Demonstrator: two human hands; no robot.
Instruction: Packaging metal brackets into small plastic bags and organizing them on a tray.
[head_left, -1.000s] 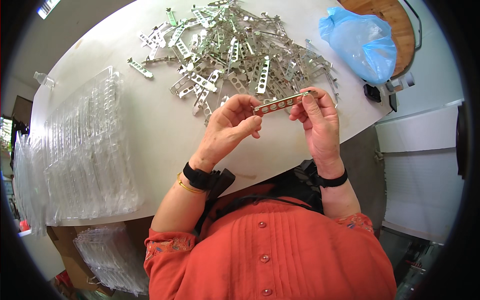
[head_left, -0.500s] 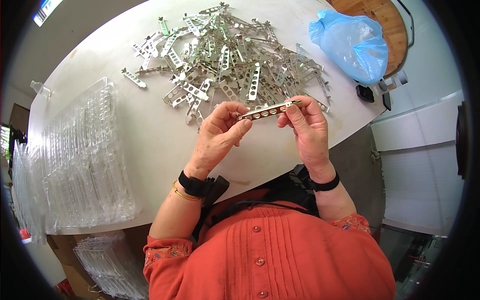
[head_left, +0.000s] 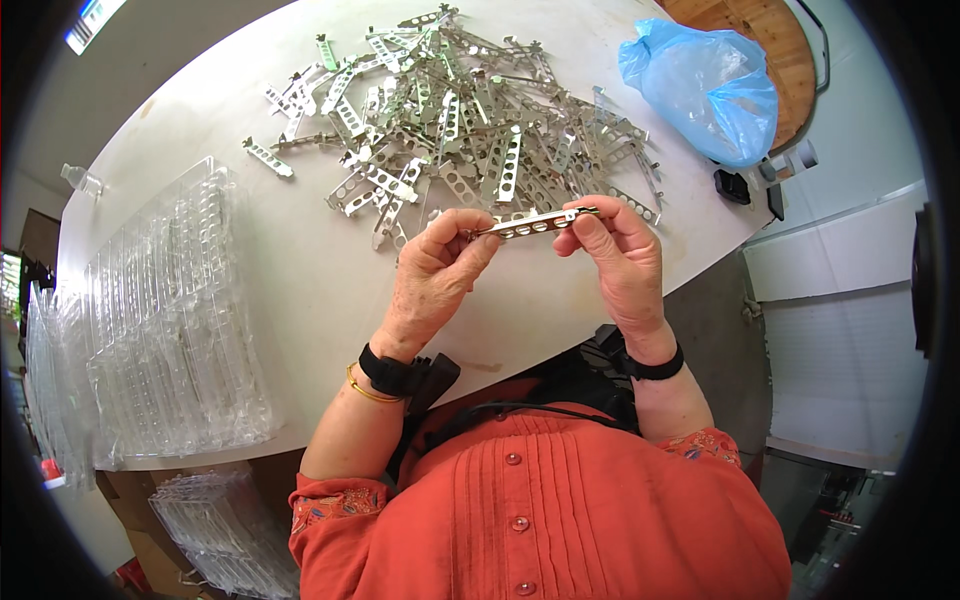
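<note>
Between my two hands I hold a slim silver metal bracket (head_left: 538, 225) with a row of round holes. My left hand (head_left: 437, 270) pinches its left end between thumb and fingers. At the other end, which sits slightly higher, the thumb and fingers of my right hand (head_left: 617, 255) are closed on it. The bracket is raised just in front of a large heap of similar perforated metal brackets (head_left: 455, 130) on the white table (head_left: 330, 370). My fingers cover both of its ends.
Clear plastic blister trays (head_left: 175, 320) are stacked on the table's left side, and more trays (head_left: 225, 525) sit below its edge. A blue plastic bag (head_left: 705, 90) lies at the far right, near a small black object (head_left: 732, 187). A small clear container (head_left: 80, 178) stands far left.
The bracket has turned a little in my fingers, so its holed face catches the light differently. Both hands keep their grip and have barely moved.
</note>
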